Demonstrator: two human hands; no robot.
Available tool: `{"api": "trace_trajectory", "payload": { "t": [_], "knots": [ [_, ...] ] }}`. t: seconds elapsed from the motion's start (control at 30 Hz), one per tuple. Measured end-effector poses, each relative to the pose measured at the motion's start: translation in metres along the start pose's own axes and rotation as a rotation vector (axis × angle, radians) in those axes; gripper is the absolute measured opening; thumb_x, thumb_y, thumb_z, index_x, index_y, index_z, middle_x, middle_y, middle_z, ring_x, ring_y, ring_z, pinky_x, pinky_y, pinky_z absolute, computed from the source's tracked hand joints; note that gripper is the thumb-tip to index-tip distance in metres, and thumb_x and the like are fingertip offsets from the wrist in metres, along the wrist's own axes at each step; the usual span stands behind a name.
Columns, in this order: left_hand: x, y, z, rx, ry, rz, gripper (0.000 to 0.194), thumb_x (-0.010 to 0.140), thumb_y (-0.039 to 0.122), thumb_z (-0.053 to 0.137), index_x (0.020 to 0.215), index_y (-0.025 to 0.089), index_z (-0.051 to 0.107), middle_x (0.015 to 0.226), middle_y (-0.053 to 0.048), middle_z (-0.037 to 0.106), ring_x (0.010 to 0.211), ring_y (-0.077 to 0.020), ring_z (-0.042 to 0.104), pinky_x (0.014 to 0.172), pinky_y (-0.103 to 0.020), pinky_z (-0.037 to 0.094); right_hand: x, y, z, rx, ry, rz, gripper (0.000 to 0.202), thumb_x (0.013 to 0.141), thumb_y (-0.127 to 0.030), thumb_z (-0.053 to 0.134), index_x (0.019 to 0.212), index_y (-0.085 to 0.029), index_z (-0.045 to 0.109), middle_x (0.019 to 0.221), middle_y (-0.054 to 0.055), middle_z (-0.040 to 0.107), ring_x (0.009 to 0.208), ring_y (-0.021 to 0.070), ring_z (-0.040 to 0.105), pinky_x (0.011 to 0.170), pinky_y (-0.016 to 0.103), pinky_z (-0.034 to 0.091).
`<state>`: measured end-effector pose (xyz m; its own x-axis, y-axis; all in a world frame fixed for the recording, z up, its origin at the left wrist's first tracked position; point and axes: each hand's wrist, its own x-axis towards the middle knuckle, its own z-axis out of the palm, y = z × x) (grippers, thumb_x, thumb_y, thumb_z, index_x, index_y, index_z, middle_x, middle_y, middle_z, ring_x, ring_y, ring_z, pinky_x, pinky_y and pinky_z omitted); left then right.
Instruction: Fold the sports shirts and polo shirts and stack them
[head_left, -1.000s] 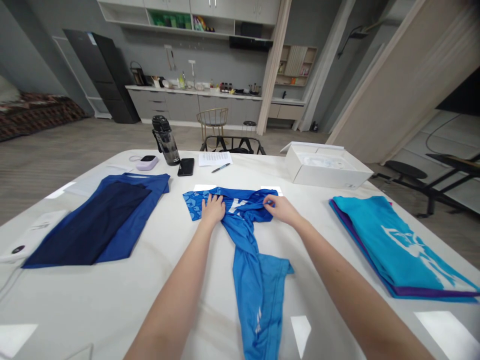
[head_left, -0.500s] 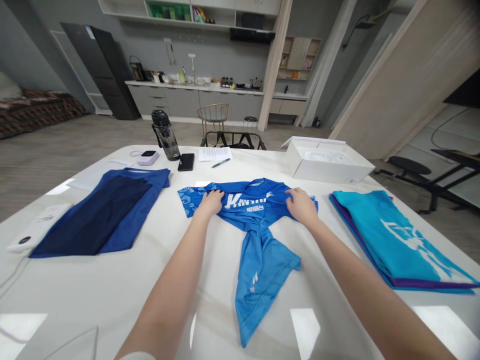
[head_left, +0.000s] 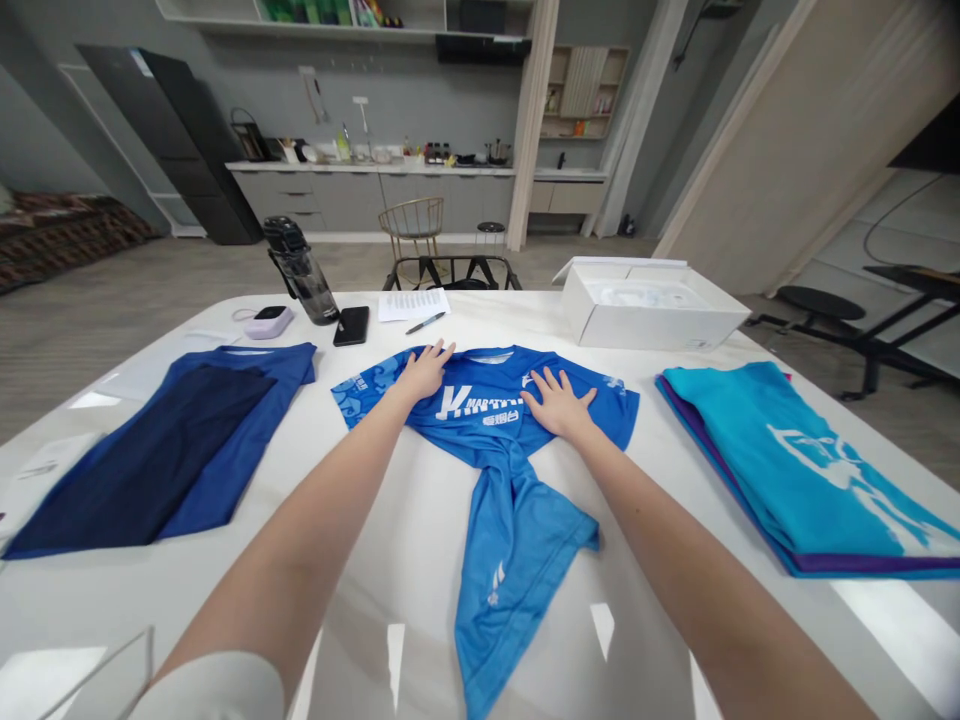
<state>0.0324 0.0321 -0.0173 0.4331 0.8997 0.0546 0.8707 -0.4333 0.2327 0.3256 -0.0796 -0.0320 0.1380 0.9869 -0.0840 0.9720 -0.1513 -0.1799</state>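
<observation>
A blue printed T-shirt (head_left: pixel 480 405) lies on the white table, its shoulders and sleeves spread and its lower part bunched and twisted toward the near edge. On the shirt's left shoulder rests my left hand (head_left: pixel 426 372), fingers apart and pressing on the cloth. My right hand (head_left: pixel 561 404) lies flat on the right side of the chest, fingers spread, beside the white lettering. Neither hand grips anything.
Folded dark blue clothes (head_left: pixel 172 440) lie at the left; folded turquoise and purple ones (head_left: pixel 810 460) at the right. Behind stand a bottle (head_left: pixel 304 275), phone (head_left: pixel 352 326), lilac device (head_left: pixel 268 322), paper (head_left: pixel 412 304), pen (head_left: pixel 425 323) and white box (head_left: pixel 652 325).
The shirt's shoulders and right sleeve are spread wider and smoother. My right hand has moved inward onto the chest with fingers spread; my left hand has moved up slightly. The view has shifted.
</observation>
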Motion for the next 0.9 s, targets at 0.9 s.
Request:
{"api": "trace_trajectory", "payload": {
  "t": [0.9],
  "knots": [
    [0.027, 0.015, 0.036, 0.026, 0.029, -0.347, 0.076, 0.094, 0.069, 0.014, 0.159, 0.032, 0.031, 0.168, -0.001, 0.020, 0.156, -0.0311, 0.012, 0.121, -0.066, 0.004, 0.042, 0.009, -0.003, -0.052, -0.009, -0.048, 0.076, 0.093, -0.078, 0.013, 0.160, -0.042, 0.021, 0.169, -0.003, 0.014, 0.154, 0.0357, 0.009, 0.109, 0.082, 0.004]
  ]
}}
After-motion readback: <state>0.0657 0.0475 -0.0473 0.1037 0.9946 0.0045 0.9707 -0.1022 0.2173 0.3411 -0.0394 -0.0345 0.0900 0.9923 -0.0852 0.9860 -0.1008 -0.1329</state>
